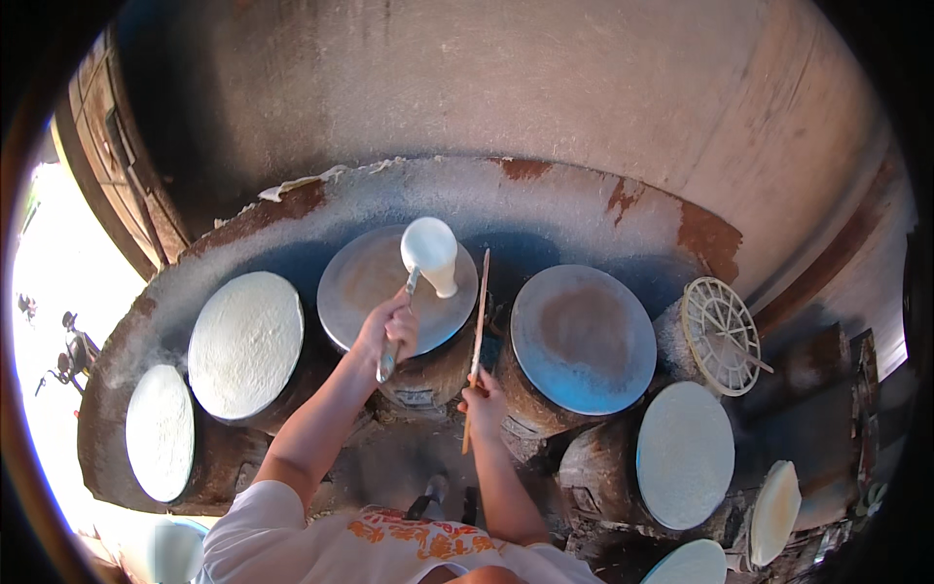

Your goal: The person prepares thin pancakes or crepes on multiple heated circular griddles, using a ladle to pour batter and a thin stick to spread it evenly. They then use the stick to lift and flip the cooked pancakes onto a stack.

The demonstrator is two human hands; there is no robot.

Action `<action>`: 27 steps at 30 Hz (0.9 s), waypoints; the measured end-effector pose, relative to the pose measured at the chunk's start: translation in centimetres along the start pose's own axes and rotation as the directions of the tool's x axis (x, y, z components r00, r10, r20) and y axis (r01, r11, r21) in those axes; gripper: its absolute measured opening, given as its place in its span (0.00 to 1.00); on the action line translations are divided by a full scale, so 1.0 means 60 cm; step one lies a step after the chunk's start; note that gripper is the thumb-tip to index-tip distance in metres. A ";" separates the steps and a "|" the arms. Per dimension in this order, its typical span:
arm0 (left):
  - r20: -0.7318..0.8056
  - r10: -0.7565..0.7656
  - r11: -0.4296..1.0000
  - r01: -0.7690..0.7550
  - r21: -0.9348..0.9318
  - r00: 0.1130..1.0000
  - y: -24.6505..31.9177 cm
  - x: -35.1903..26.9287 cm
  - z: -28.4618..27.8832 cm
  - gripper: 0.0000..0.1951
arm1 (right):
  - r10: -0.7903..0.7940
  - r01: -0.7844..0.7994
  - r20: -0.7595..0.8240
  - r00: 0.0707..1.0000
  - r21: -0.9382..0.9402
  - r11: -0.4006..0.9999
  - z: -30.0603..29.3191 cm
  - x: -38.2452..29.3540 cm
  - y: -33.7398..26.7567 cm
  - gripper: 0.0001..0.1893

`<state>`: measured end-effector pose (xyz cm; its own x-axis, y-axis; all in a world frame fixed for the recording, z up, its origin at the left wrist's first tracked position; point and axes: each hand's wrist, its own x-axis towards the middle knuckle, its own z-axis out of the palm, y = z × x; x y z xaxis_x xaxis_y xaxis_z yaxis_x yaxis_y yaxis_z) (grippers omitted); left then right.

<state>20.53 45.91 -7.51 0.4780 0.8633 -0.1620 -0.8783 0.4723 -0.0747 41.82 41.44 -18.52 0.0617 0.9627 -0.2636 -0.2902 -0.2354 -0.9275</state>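
My left hand (392, 330) is closed round the handle of a ladle (429, 244). Pale batter pours from the ladle's bowl onto a round, flat griddle (357, 292) below it. In my right hand (483, 400) is a long thin wooden stick (479, 321), held upright in the view, between that griddle and a bare one (584, 339) to its right. White batter sheets cover two griddles at the left, a larger one (246, 344) and a smaller one (160, 433). Another pale sheet (686, 455) covers a griddle at the right.
A round slatted rack (721, 336) with a stick across it leans at the right. Lower right are a browned round sheet (775, 513) and another pale round (689, 563). A pale container (175, 555) stands at lower left. A curved, worn wall edge (525, 169) runs behind the griddles.
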 end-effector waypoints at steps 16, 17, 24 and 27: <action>0.278 0.535 -0.844 0.489 0.223 0.798 0.168 0.138 -0.049 0.21 | -0.489 0.440 0.152 0.859 -0.708 0.552 0.128 0.138 -0.016 0.27; 0.282 0.583 -0.808 0.509 0.298 0.762 0.182 0.131 -0.058 0.22 | -0.511 0.456 0.157 0.845 -0.712 0.535 0.130 0.155 -0.027 0.27; 0.186 0.708 -0.663 0.552 0.505 0.681 0.237 0.095 -0.096 0.26 | -0.401 0.449 0.282 0.871 -0.789 0.419 0.117 0.105 -0.023 0.27; 0.322 0.679 -0.703 0.456 0.546 0.660 0.237 0.100 -0.092 0.26 | -0.333 0.401 0.287 0.898 -0.846 0.352 0.168 0.183 -0.022 0.26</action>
<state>10.86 56.83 -14.96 -0.2766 0.9477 0.1593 0.8419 0.1591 0.5156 33.23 53.69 -17.54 -0.1216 0.9814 0.1483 0.7306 0.1897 -0.6559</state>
